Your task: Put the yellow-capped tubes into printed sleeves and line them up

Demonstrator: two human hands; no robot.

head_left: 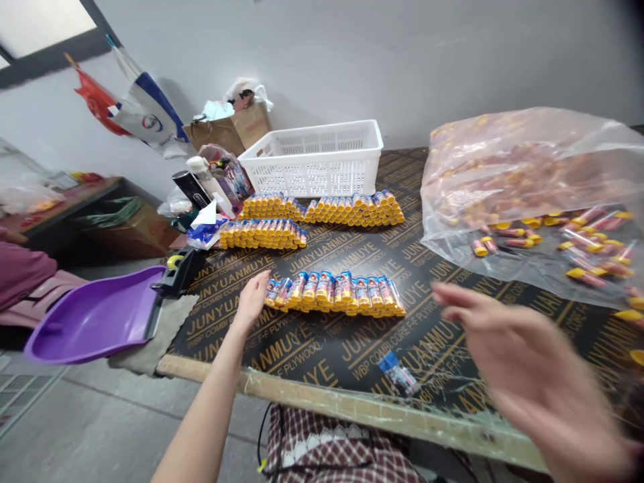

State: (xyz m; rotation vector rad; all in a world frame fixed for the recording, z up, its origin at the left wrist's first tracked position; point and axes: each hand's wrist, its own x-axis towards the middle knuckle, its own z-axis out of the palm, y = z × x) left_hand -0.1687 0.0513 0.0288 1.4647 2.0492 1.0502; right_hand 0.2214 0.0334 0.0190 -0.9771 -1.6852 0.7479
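Observation:
My left hand [254,293] rests at the left end of the front pile of small yellow-capped tubes [325,290] with blue tops, its fingers stretched and holding nothing visible. Blurred by motion, my right hand [503,335] is over the right part of the table, fingers extended, with nothing in it. It is apart from the front pile and below the clear plastic bag [508,161] of yellow-capped tubes. A small blue and clear packet [398,374] lies near the table's front edge. Further back are stacked tubes at left [264,233] and right [355,209].
Behind the stacks stands a white basket [314,171]. Bottles [190,188] and a paper bag [244,127] are at the back left. A purple dustpan [100,315] juts past the table's left edge. Loose tubes [596,248] lie at the bag's mouth. A person's pink sleeve [20,272] shows far left.

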